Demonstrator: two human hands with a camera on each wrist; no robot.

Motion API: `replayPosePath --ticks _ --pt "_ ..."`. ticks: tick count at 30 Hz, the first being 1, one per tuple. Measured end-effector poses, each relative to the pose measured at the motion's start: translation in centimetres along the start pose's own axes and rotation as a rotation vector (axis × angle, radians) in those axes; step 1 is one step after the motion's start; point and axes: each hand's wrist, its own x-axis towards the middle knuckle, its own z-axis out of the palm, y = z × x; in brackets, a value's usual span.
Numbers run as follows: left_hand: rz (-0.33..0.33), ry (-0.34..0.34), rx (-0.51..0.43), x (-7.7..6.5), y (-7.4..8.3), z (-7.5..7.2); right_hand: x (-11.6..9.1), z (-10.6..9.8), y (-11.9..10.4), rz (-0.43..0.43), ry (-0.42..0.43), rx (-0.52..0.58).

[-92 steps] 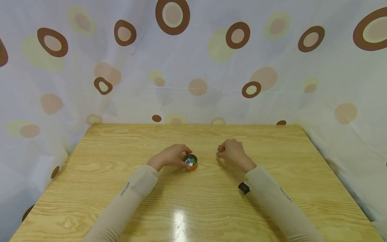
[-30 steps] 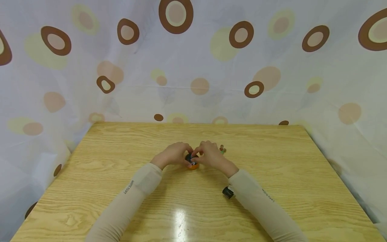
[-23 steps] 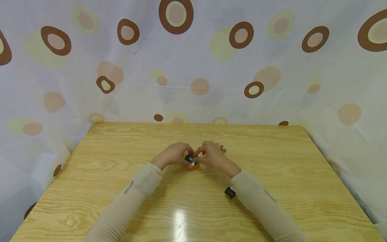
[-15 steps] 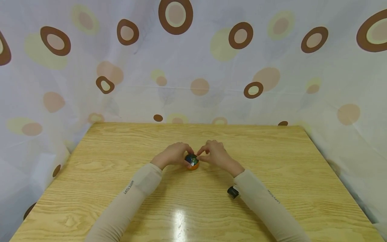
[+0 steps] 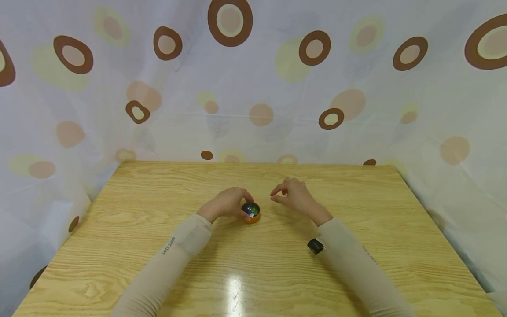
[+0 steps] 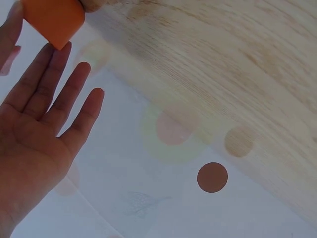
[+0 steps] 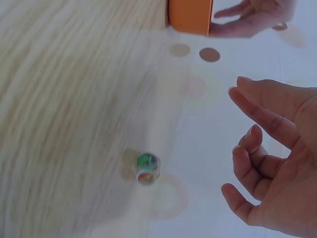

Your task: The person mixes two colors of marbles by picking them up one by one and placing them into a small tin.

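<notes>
A small orange bowl (image 5: 254, 219) with a shiny dark inside rests on the wooden table, a little green showing within it. My left hand (image 5: 227, 203) holds its left side between thumb and fingers; the left wrist view shows fingertips against the orange wall. To the right and a bit farther back, my right hand (image 5: 296, 196) hovers, thumb and forefinger close together with nothing between them. Glass marbles (image 7: 147, 168), green and reddish-brown, lie on the table just beyond its fingers in the right wrist view. In the head view that hand hides them.
The wooden table (image 5: 166, 189) reaches back to a white patterned curtain (image 5: 253, 88) that hangs behind it and along both sides. A black wrist camera (image 5: 315, 246) hangs under the right sleeve, low over the table.
My right hand has drawn back from the bowl, to the right and away, over where the marbles were seen. The left hand has kept its hold on the bowl.
</notes>
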Motion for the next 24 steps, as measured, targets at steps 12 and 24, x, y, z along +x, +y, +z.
replayPosePath --ticks 12,24 --pt "0.025 0.019 0.023 -0.1 -0.2 0.2 -0.6 -1.6 2.8 0.071 0.026 0.011" --pt "0.007 0.012 0.001 -0.3 0.0 0.1 -0.9 -1.3 4.2 0.165 -0.009 -0.050"
